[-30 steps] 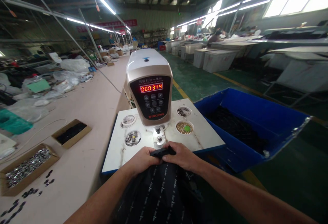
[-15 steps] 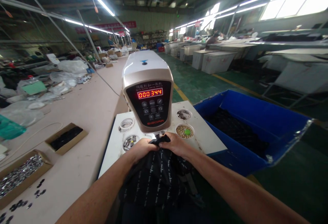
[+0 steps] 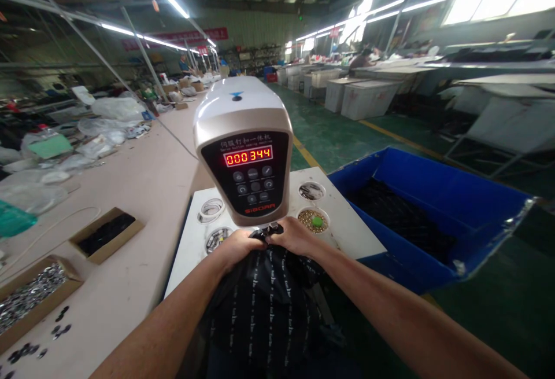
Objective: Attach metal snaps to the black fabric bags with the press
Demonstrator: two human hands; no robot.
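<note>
A black garment [image 3: 266, 304] with rows of white lettering hangs from my two hands over the front of a button machine [image 3: 247, 136]. My left hand [image 3: 237, 247] pinches one side of its upper edge. On the other side, my right hand [image 3: 295, 235] grips the same edge, close to the left. The bunched black edge lies just under the machine head, at its working point. Its red display reads 000344. Whether a button or snap sits between the fingers is hidden.
Round wells in the white machine table [image 3: 342, 225] hold metal parts, including gold snaps [image 3: 310, 221]. A blue bin [image 3: 433, 211] with dark fabric stands right. On the long bench at left are a box of metal snaps [image 3: 32, 295], a box of black pieces [image 3: 106, 234] and plastic bags [image 3: 115, 110].
Both hands keep their hold on the garment, its edge shifted slightly under the machine head. The view has moved a little; the display number is unchanged.
</note>
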